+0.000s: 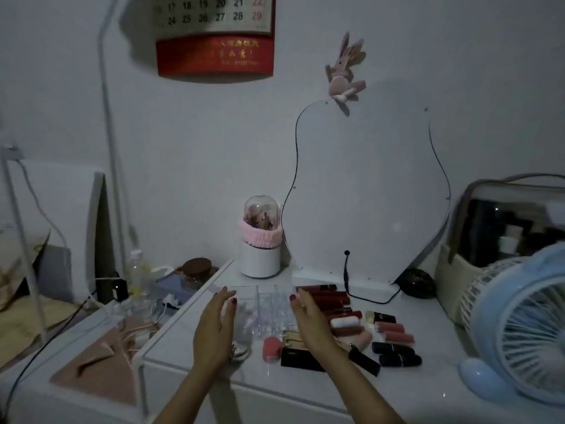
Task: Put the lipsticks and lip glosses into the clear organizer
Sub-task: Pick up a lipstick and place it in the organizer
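The clear organizer [269, 307] stands on the white table [305, 390], its compartments showing nothing inside. My left hand [215, 325] hovers at its left side and my right hand [308, 319] at its right side, both with fingers apart and holding nothing. Whether they touch the organizer is unclear. To the right lie several lipsticks and lip glosses: red tubes [330, 296] in a row, a white-capped one [345, 322], pink ones [394, 332] and dark blue ones [397, 353]. A pink tube [271, 348] and a black box [298, 358] lie in front.
A blue fan [519, 325] stands at the right edge, a storage case [504, 228] behind it. A curvy mirror [367, 191] and a white brush holder [261, 240] stand at the back. Cables and a bottle [137, 273] clutter the lower surface to the left.
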